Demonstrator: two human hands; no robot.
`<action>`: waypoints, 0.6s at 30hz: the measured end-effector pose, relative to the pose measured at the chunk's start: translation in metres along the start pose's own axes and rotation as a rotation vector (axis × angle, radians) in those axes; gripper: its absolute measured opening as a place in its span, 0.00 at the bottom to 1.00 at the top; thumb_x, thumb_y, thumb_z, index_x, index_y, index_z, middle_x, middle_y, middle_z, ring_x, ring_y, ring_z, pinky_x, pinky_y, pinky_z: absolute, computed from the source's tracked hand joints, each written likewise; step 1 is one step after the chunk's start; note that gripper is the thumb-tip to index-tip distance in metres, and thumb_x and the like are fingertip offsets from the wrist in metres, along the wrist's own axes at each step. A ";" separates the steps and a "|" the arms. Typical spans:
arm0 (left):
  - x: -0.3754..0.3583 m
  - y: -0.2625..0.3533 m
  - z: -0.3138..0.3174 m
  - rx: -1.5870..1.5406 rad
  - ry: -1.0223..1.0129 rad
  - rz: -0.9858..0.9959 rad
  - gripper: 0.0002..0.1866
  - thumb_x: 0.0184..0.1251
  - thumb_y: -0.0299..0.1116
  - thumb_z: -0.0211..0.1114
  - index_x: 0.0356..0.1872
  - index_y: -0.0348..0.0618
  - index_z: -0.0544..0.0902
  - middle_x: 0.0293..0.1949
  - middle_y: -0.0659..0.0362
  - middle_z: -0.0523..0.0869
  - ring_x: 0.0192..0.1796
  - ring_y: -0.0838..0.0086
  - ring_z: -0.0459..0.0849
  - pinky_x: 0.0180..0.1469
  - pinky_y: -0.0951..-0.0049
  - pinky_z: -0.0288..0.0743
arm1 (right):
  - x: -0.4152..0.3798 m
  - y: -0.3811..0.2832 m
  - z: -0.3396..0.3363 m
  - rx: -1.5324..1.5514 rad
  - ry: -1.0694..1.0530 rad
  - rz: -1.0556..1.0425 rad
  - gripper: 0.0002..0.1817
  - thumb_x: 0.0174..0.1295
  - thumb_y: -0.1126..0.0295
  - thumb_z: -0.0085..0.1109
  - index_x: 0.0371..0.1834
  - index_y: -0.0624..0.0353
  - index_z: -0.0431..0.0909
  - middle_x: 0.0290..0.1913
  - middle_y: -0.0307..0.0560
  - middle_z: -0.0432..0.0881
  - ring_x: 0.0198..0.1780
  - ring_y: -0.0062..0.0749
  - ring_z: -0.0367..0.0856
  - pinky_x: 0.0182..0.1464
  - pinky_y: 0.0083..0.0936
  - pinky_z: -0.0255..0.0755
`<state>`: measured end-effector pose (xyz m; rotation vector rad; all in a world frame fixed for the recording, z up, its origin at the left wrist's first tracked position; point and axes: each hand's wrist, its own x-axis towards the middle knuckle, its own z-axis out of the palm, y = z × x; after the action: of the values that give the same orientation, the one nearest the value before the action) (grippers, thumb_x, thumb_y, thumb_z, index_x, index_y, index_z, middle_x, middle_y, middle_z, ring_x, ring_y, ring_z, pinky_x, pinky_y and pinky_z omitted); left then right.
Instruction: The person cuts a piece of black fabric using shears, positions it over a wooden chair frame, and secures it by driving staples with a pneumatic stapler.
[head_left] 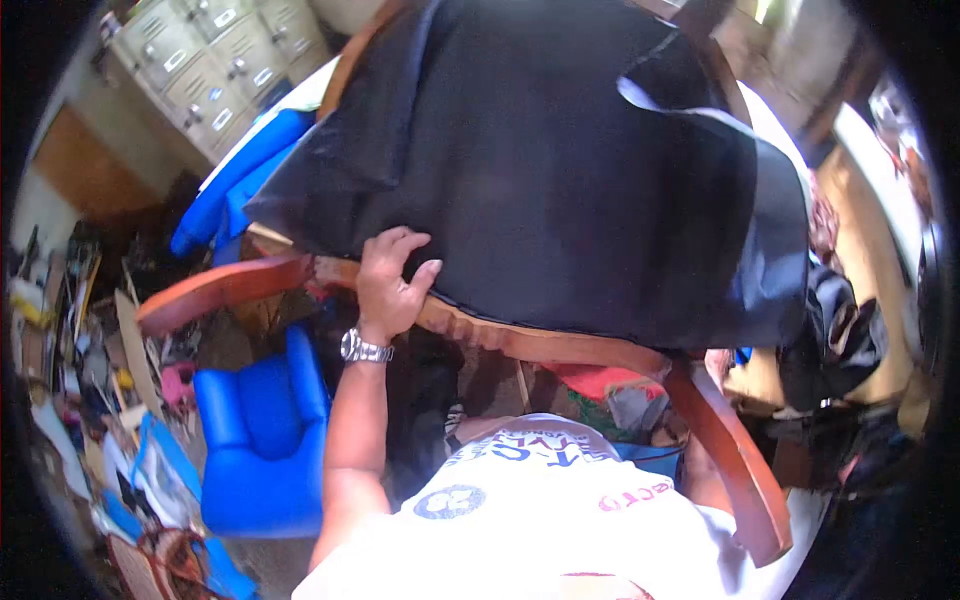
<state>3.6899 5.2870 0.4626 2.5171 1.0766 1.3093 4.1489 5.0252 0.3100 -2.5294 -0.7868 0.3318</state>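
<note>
An upturned wooden chair (560, 346) with a carved, reddish-brown frame faces me, its curved legs pointing toward my body. Black cloth (570, 190) is spread across its underside, with loose edges hanging past the frame. My left hand (393, 280), with a metal watch at the wrist, rests over the front rail. Its thumb stands apart from the bent fingers, which touch the black cloth. Only a small piece of my right hand (718, 362) shows beneath the rail by the right chair leg (735, 460); its fingers are hidden.
A small blue upholstered armchair (262, 440) stands at lower left, beside a heap of scraps and offcuts (100, 370). Grey metal lockers (215, 75) are at the back left. Dark cloth (835, 335) lies on a wooden surface (865, 220) at right.
</note>
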 end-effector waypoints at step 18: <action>0.173 -0.093 -0.038 0.509 0.201 -0.163 0.32 0.67 0.59 0.67 0.64 0.49 0.81 0.64 0.39 0.80 0.70 0.41 0.72 0.69 0.38 0.63 | -0.084 0.022 0.034 -0.417 0.443 -0.003 0.21 0.60 0.60 0.68 0.52 0.61 0.83 0.49 0.57 0.87 0.47 0.49 0.87 0.48 0.46 0.81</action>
<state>3.6761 5.4571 0.5663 2.5802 1.8197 1.4083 4.0793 4.9718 0.2774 -2.8219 -0.7368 -0.4292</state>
